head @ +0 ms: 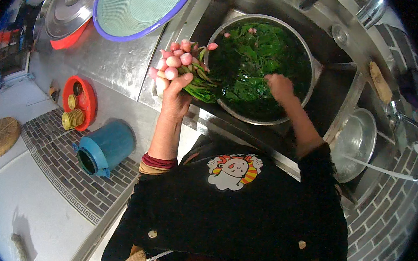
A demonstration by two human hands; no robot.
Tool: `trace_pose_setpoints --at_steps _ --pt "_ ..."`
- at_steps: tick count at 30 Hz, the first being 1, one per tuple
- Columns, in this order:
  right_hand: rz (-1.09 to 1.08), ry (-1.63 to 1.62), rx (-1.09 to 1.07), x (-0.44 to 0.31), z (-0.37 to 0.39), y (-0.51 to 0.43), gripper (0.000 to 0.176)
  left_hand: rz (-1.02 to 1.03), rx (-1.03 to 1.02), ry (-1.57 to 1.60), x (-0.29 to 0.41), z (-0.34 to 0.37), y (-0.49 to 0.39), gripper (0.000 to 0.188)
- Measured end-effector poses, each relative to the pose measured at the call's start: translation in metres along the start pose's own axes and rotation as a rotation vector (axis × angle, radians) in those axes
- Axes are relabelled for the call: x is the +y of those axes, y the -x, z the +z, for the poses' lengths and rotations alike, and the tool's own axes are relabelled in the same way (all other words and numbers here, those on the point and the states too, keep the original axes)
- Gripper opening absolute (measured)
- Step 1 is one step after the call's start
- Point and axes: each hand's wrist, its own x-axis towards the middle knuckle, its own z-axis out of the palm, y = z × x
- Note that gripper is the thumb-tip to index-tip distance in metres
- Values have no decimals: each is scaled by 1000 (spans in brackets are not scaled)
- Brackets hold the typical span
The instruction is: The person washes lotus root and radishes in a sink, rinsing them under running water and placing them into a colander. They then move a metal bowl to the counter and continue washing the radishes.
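Note:
My left hand (178,94) grips a bunch of pink radishes (174,61) with green stems and leaves, just off the left rim of a large round metal basin (312,81). The radish roots point up and left, and the leaves hang toward the basin. Dark water fills the basin, with radish greens (264,51) floating in it and a few pink roots showing at the far side. Over the right part of the basin, my right hand (281,87) has its fingers curled down at the water among the greens. Whether it holds a leaf there is hidden.
The basin stands in a stainless steel sink (337,89) with taps behind. A purple-rimmed colander (145,2) and a lidded red basin (69,38) sit on the left counter. Lower left are a red tub (91,99) and a blue bucket (113,142). Rightward, a metal bowl (356,147) holds a hose.

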Motion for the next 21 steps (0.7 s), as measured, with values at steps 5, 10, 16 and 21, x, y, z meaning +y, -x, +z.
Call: trace_pose_setpoints --at_steps 5,10,16,21 --pt "-50 -475 25 8 -84 12 20 -42 -6 6 -2 7 3 65" --pt "-137 -614 313 -5 -110 14 21 -51 -44 22 1 7 4 64" --pt "-168 -700 540 -42 -146 23 21 -94 -28 14 0 5 7 67" --pt "-332 -486 776 -56 -174 24 21 -81 -26 35 -4 7 7 69"
